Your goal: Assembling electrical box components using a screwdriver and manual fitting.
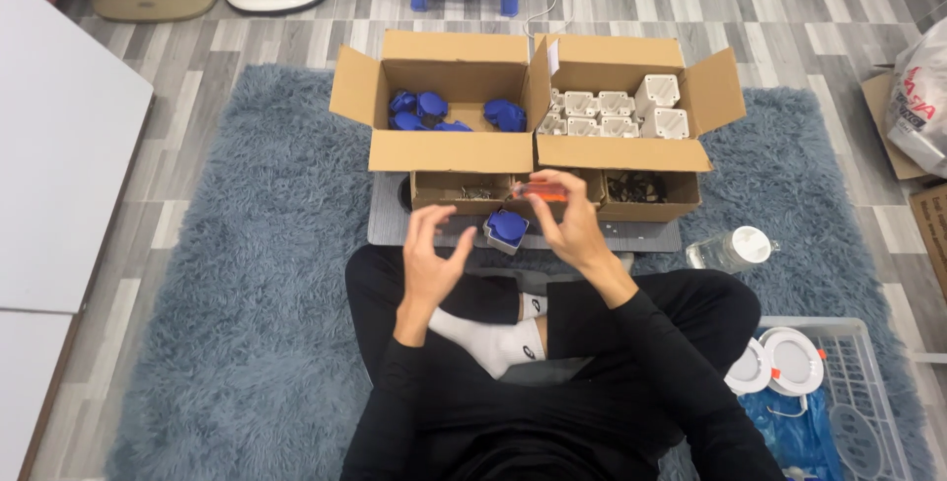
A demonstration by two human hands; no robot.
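At six o'clock the person sits cross-legged in black clothes, one white sock [498, 343] showing; at four o'clock a white wire basket [868, 392] holds round white lamp discs [794, 361]. Just above the knees the left hand [431, 262] hovers with fingers spread apart, gripping nothing; the right hand [570, 224] is clamped on an orange-handled screwdriver [541, 190], held level. Between the hands, touching neither so far as I can tell, a blue-and-white socket part [506, 229] rests on the grey board [646, 236]; at three o'clock a clear plastic bottle [730, 249] lies on the rug [247, 274]. Beyond, at twelve o'clock, two low trays of small hardware; behind them the left carton [449, 150] holds blue covers [424, 111], the right carton [621, 153] white housings [612, 111].
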